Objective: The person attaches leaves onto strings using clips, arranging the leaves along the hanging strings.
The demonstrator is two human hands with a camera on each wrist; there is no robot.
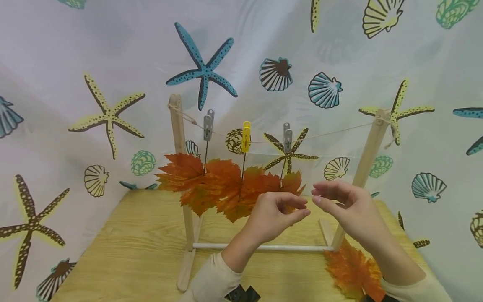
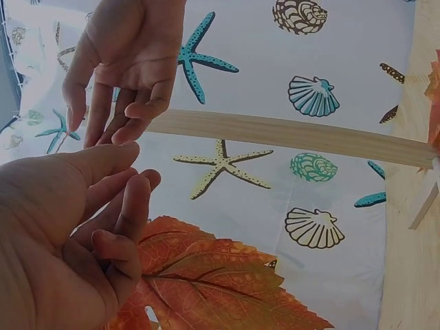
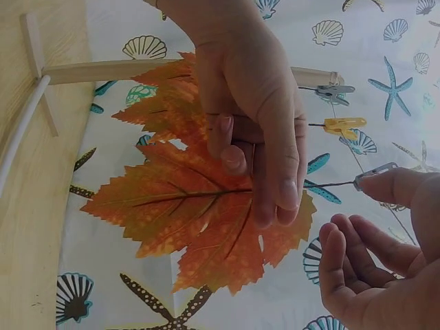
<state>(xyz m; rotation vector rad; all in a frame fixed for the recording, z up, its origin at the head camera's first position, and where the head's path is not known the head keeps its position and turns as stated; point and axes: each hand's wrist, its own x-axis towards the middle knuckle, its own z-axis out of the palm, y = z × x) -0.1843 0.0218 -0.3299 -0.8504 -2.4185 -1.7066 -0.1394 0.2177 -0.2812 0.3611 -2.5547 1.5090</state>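
My left hand [image 1: 277, 212] and right hand [image 1: 352, 205] hover in front of the string's right half, fingertips close together. Both have loosely bent fingers, and nothing shows between them. Orange maple leaves [image 1: 241, 188] hang by dark stems behind the left hand. A left grey clothespin [image 1: 207, 128], a yellow clothespin [image 1: 246, 137] and a right grey clothespin [image 1: 288, 138] clip the stems to the string [image 1: 339, 131]. The right wrist view shows the rightmost leaf [image 3: 185, 199] partly covered by the left hand [image 3: 254, 124].
Two wooden posts [image 1: 364, 161] with feet carry the string, joined low down by a white rod [image 1: 294, 248]. More orange leaves [image 1: 352, 270] lie on the wooden table [image 1: 143, 243] at the right post's base. A patterned sea-life curtain [image 1: 132, 42] hangs behind.
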